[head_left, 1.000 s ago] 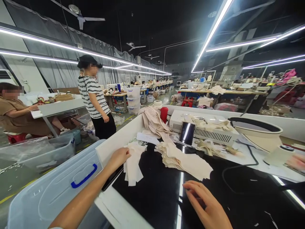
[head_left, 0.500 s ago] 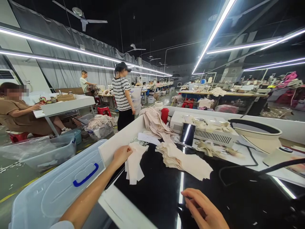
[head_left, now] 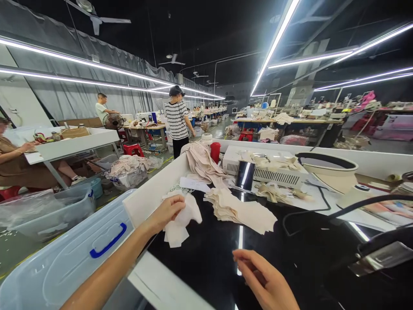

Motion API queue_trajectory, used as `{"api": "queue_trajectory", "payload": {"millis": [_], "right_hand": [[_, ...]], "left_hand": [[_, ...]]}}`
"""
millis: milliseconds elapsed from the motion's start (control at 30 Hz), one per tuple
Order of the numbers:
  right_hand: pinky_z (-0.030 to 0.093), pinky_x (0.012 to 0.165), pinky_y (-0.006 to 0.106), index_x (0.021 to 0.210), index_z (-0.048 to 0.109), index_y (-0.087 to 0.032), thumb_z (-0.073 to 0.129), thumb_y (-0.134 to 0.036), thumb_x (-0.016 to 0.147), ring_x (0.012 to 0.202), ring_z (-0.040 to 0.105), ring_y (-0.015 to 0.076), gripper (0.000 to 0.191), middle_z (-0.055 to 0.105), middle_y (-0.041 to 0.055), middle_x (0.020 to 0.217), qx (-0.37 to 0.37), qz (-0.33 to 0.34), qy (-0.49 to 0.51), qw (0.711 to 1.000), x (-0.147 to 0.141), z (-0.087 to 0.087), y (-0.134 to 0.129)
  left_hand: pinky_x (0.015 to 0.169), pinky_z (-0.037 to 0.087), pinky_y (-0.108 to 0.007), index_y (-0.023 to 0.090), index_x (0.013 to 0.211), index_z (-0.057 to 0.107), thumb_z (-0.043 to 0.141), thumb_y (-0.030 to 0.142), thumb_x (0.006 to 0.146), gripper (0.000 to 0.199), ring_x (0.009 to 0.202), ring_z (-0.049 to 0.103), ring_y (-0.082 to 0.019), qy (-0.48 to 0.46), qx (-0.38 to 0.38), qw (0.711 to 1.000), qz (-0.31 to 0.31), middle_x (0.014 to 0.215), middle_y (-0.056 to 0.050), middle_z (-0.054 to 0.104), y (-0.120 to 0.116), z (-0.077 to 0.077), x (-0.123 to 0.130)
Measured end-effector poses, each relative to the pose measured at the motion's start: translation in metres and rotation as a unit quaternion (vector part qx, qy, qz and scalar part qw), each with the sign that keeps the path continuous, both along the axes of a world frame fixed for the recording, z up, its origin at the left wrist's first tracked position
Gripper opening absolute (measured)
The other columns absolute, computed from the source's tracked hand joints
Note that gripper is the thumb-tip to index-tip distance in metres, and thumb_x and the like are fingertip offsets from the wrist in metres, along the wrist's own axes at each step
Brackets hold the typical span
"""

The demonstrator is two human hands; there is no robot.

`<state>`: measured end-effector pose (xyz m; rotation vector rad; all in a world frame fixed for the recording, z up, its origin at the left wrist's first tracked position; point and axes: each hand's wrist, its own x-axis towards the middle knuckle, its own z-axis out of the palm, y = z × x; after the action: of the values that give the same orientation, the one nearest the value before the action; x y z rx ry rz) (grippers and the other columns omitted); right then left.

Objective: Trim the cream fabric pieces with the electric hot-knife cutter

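My left hand [head_left: 168,212] reaches over the left side of the black tabletop [head_left: 213,262]. Its fingers are closed on the edge of a small white cloth piece [head_left: 190,211], which is partly lifted and bent. Pale paper-like pieces [head_left: 176,234] lie beneath it. Nearer to me, my right hand [head_left: 266,277] hovers over the black surface, loosely curled with thumb and fingers apart and nothing visible in it. Ahead of it lies a fanned stack of cream cloth pieces [head_left: 240,209]. A white paper slip [head_left: 194,184] lies behind my left hand.
A lidded blue plastic bin [head_left: 74,258] stands left, beside the table's white rim [head_left: 155,191]. Draped beige fabric [head_left: 203,163], a red container [head_left: 215,152] and a white vented box [head_left: 274,172] stand behind. At right are a black cable [head_left: 364,204] and a metal-tipped dark device [head_left: 383,256].
My left hand has moved slightly, and the white cloth piece under it has lifted and bent rightward. The view has turned right. The standing person in stripes has stepped further off.
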<state>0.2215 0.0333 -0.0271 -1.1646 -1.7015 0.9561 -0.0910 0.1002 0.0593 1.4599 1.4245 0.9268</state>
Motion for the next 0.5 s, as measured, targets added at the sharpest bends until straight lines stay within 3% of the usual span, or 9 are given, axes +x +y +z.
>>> {"api": "queue_trajectory", "payload": {"millis": [167,233,367,433,500], "right_hand": [[0.058,0.097,0.033,0.126,0.072,-0.027,0.071,-0.070,0.085,0.118,0.068,0.0281,0.059,0.075,0.0093,0.121,-0.050,-0.055,0.124,0.990,-0.022,0.016,-0.002],[0.055,0.103,0.040,0.129,0.071,-0.026,0.074,-0.075,0.079,0.122,0.066,0.0309,0.071,0.074,0.0103,0.123,-0.076,-0.007,0.163,0.984,-0.027,0.027,-0.005],[0.054,0.092,0.038,0.108,0.079,-0.020,0.077,-0.074,0.077,0.093,0.069,0.0257,0.062,0.076,0.0068,0.098,-0.208,0.187,0.218,0.935,-0.031,0.044,-0.019],[0.051,0.084,0.032,0.097,0.079,-0.019,0.082,-0.068,0.076,0.080,0.064,0.0196,0.054,0.073,0.0033,0.087,-0.252,0.205,0.230,0.917,-0.032,0.043,-0.025],[0.047,0.076,0.028,0.091,0.077,-0.017,0.083,-0.065,0.077,0.072,0.057,0.0152,0.050,0.067,0.0010,0.079,-0.246,0.186,0.233,0.922,-0.031,0.035,-0.029]], "left_hand": [[0.053,0.029,-0.020,0.019,0.083,0.048,0.064,0.048,0.070,0.035,0.061,0.035,-0.009,-0.080,-0.109,0.981,-0.138,0.071,0.005,0.040,-0.028,0.012,0.044],[0.050,0.024,-0.019,0.019,0.082,0.049,0.066,0.045,0.071,0.033,0.058,0.032,-0.008,-0.092,-0.137,0.970,-0.177,0.069,0.006,0.039,-0.035,0.012,0.058],[0.048,0.022,-0.019,0.018,0.083,0.051,0.068,0.042,0.076,0.030,0.056,0.031,-0.007,-0.113,-0.149,0.957,-0.221,0.068,0.007,0.041,-0.040,0.007,0.076],[0.050,0.026,-0.019,0.018,0.084,0.052,0.070,0.044,0.078,0.032,0.058,0.034,-0.008,-0.114,-0.145,0.957,-0.225,0.069,0.006,0.045,-0.041,0.004,0.081],[0.053,0.030,-0.019,0.017,0.088,0.054,0.074,0.052,0.080,0.040,0.060,0.040,-0.008,-0.111,-0.147,0.956,-0.230,0.073,0.005,0.051,-0.041,0.001,0.085]]}}
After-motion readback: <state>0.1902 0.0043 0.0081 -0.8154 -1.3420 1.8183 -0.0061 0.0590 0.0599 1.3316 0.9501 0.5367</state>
